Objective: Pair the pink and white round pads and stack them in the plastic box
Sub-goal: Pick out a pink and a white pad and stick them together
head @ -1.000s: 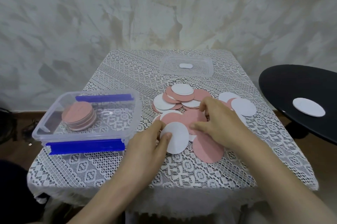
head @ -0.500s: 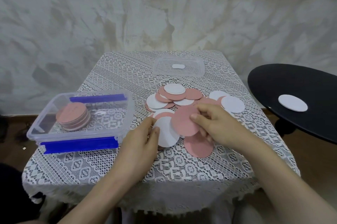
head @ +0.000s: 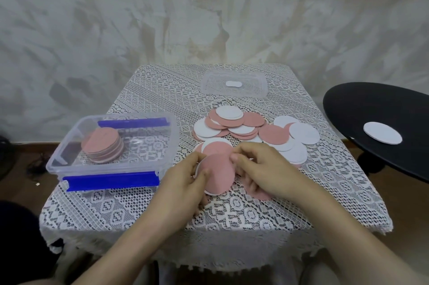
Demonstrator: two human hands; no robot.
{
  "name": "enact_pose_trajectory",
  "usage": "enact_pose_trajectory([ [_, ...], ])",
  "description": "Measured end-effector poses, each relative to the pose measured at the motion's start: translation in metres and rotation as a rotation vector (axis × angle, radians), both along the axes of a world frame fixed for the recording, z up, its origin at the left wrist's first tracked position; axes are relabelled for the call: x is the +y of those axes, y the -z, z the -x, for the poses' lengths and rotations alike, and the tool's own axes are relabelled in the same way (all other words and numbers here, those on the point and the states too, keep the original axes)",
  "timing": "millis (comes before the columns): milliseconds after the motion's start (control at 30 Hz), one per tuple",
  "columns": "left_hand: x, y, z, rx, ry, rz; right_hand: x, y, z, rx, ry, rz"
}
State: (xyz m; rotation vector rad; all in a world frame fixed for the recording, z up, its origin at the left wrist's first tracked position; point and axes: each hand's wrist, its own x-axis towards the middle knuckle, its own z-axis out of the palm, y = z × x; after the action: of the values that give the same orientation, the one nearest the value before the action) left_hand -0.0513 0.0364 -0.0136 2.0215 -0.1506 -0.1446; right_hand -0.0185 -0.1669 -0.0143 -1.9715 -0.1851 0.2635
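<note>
A pink pad (head: 217, 173) lies on top of a white pad whose rim shows along its lower left edge. My left hand (head: 185, 182) grips this pair at its left side, thumb on top. My right hand (head: 262, 168) pinches the pair's right edge. Behind them a loose pile of pink and white pads (head: 234, 124) spreads over the lace tablecloth. The clear plastic box (head: 111, 175) with blue clips stands at the left and holds a stack of pads (head: 102, 145) with pink on top.
The box's clear lid (head: 209, 85) lies at the far side of the table. A black round side table (head: 362, 108) at the right carries one white pad (head: 382, 132). The lace cloth's front edge (head: 209, 243) is close to my forearms.
My right hand has brought the pink pad left and down onto the white pad in my left hand; both hands now hold the two pads together.
</note>
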Motion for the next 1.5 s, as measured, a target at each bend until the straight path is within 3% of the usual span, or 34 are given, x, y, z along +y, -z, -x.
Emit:
enact_pose_trajectory([
  [400, 0.007, 0.002, -0.001, 0.017, -0.040, -0.009, -0.003, -0.001, -0.021, -0.276, 0.081, 0.471],
  [600, 0.008, 0.002, 0.001, 0.029, -0.045, -0.021, 0.021, -0.006, -0.024, -0.305, 0.119, 0.709],
  [767, 0.009, 0.001, 0.001, 0.034, -0.039, -0.017, 0.015, -0.009, -0.027, -0.212, 0.175, 0.625],
  [1000, 0.008, 0.000, 0.001, 0.016, -0.031, -0.015, -0.007, -0.004, -0.024, -0.290, 0.195, 0.551],
  [1200, 0.007, -0.002, 0.006, -0.050, -0.028, 0.005, -0.011, -0.016, -0.008, -0.184, 0.116, 0.100],
  [1333, 0.009, 0.001, 0.009, -0.092, 0.015, 0.010, -0.008, -0.010, 0.014, -0.065, 0.006, 0.077],
  [1500, 0.003, 0.001, 0.015, -0.126, 0.123, 0.037, 0.005, -0.005, 0.031, -0.086, -0.069, 0.085],
])
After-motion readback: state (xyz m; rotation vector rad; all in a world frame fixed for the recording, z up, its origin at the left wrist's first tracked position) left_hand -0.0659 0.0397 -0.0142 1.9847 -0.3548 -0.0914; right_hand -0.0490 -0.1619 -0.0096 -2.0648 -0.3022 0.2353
